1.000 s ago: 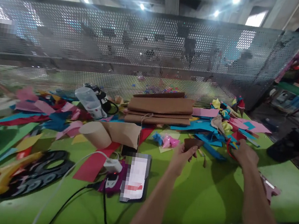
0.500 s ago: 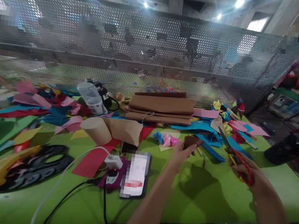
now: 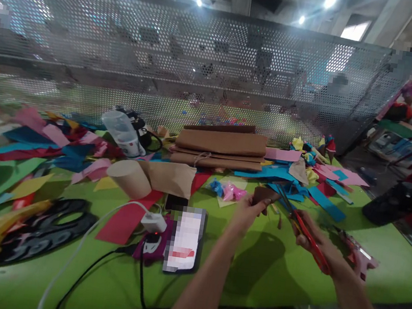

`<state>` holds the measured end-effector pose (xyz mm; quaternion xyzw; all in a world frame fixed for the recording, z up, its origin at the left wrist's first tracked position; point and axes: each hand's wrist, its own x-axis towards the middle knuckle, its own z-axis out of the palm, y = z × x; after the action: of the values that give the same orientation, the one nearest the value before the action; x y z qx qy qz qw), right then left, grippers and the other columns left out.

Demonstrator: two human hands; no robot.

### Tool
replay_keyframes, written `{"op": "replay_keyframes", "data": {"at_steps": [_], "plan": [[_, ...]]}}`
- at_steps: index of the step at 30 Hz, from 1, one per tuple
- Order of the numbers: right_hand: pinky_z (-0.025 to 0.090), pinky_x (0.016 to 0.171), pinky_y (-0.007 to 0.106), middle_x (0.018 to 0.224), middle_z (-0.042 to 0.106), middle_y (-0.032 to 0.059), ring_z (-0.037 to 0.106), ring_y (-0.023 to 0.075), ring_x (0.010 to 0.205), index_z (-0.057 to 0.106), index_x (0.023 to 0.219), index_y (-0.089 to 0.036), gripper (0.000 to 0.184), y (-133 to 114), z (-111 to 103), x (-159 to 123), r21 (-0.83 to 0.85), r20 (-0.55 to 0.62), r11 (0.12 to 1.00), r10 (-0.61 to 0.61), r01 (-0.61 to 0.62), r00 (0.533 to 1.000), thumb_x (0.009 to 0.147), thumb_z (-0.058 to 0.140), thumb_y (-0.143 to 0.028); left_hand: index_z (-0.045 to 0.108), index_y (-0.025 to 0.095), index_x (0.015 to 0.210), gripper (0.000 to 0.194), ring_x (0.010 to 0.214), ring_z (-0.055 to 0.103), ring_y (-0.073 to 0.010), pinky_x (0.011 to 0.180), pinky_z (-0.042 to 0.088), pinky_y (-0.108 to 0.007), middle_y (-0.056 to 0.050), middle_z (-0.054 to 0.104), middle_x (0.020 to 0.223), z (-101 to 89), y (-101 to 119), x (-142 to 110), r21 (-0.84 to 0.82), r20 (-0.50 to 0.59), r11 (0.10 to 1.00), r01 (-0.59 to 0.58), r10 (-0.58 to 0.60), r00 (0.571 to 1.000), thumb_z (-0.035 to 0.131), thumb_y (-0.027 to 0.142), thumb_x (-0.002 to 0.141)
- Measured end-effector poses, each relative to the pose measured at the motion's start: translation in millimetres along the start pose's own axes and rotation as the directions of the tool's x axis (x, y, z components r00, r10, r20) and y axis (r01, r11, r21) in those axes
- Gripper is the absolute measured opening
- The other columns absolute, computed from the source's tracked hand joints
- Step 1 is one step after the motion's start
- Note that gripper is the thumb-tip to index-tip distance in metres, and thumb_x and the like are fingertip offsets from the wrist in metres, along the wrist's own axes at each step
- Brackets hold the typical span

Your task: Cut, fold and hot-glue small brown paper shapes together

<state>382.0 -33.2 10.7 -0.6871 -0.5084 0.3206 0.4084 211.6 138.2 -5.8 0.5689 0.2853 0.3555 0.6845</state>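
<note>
My left hand [image 3: 250, 212] pinches a small piece of brown paper [image 3: 265, 195] above the green table [image 3: 247, 290]. My right hand [image 3: 313, 237] is closed round the red handles of a pair of scissors [image 3: 307, 237]. Their blades point up and left, close to the brown piece; I cannot tell whether they touch it. Small blue and pink bundles [image 3: 228, 191] lie just left of my left hand. Blue paper strips [image 3: 326, 202] are spread behind the scissors.
A pink glue gun [image 3: 359, 254] lies to the right, a yellow one [image 3: 5, 228] on a black mat at left. Folded brown paper [image 3: 221, 142] is stacked at the back before a perforated metal screen [image 3: 189, 59]. A phone [image 3: 185, 239] and cables lie nearer me.
My right hand has moved left with the scissors, bringing the blades close to the brown paper. The pink glue gun, hidden before, now shows. My left hand keeps its hold.
</note>
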Motion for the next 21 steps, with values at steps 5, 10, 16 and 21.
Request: {"op": "replay_keyframes", "data": {"at_steps": [5, 10, 16, 21], "plan": [[0.047, 0.11, 0.051, 0.152, 0.053, 0.012, 0.052, 0.0376, 0.136, 0.049, 0.15, -0.03, 0.08, -9.1, 1.6, 3.1, -0.061, 0.039, 0.998, -0.026, 0.029, 0.999, 0.081, 0.064, -0.069, 0.066, 0.016, 0.074, 0.031, 0.052, 0.044, -0.0086, 0.052, 0.029, -0.023, 0.002, 0.058, 0.058, 0.9, 0.3, -0.2, -0.022, -0.008, 1.0, -0.002, 0.002, 1.0, 0.075, 0.045, 0.073], [0.05, 0.104, 0.046, 0.148, 0.055, 0.0127, 0.056, 0.0357, 0.129, 0.048, 0.149, -0.032, 0.074, -7.1, -0.2, 2.9, -0.012, 0.042, 0.999, -0.033, 0.033, 0.999, 0.084, 0.065, -0.063, 0.066, 0.015, 0.072, 0.031, 0.052, 0.045, -0.0087, 0.052, 0.029, -0.023, 0.002, 0.057, 0.056, 2.1, 2.5, -0.5, -0.042, 0.007, 0.999, 0.006, -0.006, 1.0, 0.077, 0.044, 0.07], [0.052, 0.097, 0.042, 0.123, 0.066, 0.0101, 0.062, 0.0316, 0.113, 0.053, 0.142, -0.033, 0.065, -9.5, -1.2, 2.9, 0.037, 0.067, 0.997, -0.07, 0.068, 0.995, 0.084, 0.067, -0.06, 0.068, 0.014, 0.072, 0.031, 0.052, 0.045, -0.0086, 0.052, 0.03, -0.022, 0.002, 0.057, 0.056, 2.9, 5.5, -2.0, -0.047, 0.016, 0.999, 0.001, 0.0, 1.0, 0.079, 0.043, 0.069], [0.054, 0.087, 0.035, 0.108, 0.067, 0.0078, 0.063, 0.0256, 0.101, 0.062, 0.132, -0.03, 0.053, -12.3, 1.4, 6.0, 0.085, 0.041, 0.993, -0.089, 0.085, 0.995, 0.085, 0.07, -0.054, 0.071, 0.014, 0.077, 0.031, 0.053, 0.047, -0.0091, 0.053, 0.033, -0.022, 0.002, 0.058, 0.056, 2.4, 7.5, -3.0, -0.053, 0.03, 0.999, -0.009, 0.011, 0.999, 0.079, 0.043, 0.071]]}}
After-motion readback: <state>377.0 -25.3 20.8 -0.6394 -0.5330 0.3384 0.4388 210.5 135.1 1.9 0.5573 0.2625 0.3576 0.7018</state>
